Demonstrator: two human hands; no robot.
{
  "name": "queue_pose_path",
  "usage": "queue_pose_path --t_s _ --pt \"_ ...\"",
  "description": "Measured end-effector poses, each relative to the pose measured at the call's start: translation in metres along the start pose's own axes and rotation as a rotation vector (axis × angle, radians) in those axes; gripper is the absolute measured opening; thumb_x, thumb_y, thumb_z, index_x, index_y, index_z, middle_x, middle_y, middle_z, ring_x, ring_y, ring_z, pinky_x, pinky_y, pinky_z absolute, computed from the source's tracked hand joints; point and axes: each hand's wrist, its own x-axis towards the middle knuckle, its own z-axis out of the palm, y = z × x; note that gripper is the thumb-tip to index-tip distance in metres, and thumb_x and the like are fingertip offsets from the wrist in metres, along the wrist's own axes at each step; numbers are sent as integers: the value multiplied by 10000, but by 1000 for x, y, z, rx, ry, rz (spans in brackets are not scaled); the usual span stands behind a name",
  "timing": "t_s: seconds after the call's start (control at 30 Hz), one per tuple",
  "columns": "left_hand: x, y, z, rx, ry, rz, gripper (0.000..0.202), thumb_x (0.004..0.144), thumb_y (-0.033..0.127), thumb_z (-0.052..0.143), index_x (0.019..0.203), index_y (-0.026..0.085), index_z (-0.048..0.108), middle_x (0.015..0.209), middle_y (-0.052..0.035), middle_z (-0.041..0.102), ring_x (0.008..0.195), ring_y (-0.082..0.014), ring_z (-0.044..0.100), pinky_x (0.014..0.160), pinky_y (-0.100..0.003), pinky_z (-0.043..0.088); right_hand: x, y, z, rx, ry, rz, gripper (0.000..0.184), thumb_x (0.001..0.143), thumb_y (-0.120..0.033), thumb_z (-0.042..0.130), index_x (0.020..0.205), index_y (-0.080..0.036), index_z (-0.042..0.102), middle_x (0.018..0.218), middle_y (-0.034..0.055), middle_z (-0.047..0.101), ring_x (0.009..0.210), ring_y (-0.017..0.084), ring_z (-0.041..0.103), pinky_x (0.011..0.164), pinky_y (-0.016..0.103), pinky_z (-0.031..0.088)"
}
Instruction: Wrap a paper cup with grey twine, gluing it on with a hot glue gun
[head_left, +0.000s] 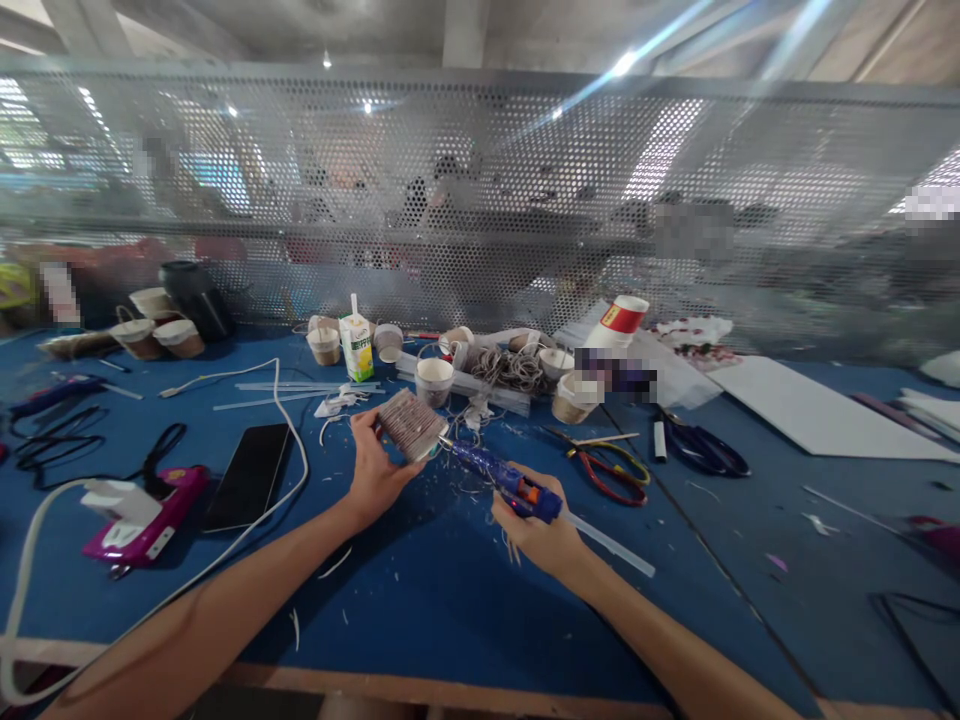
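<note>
My left hand (379,472) is closed around a small cup wrapped in brown cord (411,424), tipped on its side above the blue table. In my right hand (541,525) is a blue glue gun (502,474), with a clear glue stick (615,547) poking out of its back end. The gun's nozzle points left and meets, or nearly meets, the cup's right edge; I cannot tell if they touch. Just behind stands a small white bucket-like cup (434,383) with a handle. A heap of grey-brown cord (511,369) lies further back.
Scissors with red and yellow handles (615,475) and dark scissors (705,447) lie right. On the left are a black phone (249,478), a purple power strip (154,520) and a white cable (289,425). A drink carton (357,347) stands before the perforated metal screen (480,200).
</note>
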Motion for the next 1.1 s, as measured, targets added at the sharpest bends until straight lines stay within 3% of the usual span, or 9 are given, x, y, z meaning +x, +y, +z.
queue_pose_path --t_s 0.2,0.53,0.73,0.97,1.1 --pt "0 0 -1 -9 9 -2 753 556 261 798 1165 194 360 1133 -86 376 1089 -242 506 921 -436 502 4 8 0 1 63 33 213 590 -240 545 533 -224 340 440 -72 331 389 70 319 373 208 314" --pt "1 -1 0 -18 10 0 733 559 232 797 1156 202 374 1107 -66 372 1053 -222 511 903 -420 512 -2 3 -3 -22 -87 -71 226 637 -208 559 532 -219 360 459 -62 383 402 81 363 399 217 329" --pt "0 -2 -1 -13 -3 -3 746 572 249 793 1183 205 367 1122 -70 369 1079 -237 500 924 -450 504 2 17 0 -13 100 -7 204 619 -265 610 558 -226 419 472 -37 460 433 125 466 431 250 425" --pt "0 -2 -2 -15 -15 -12 751 569 248 795 1179 206 360 1127 -71 357 1089 -236 483 940 -455 486 4 19 -1 8 -33 -1 210 618 -247 550 534 -230 358 439 -63 348 376 78 335 375 223 337" --pt "0 -2 -2 -25 -19 -18 754 568 254 798 1178 203 358 1133 -73 350 1094 -236 486 942 -453 487 4 20 0 4 7 3 213 611 -242 560 543 -232 358 437 -64 337 382 80 327 369 218 333"
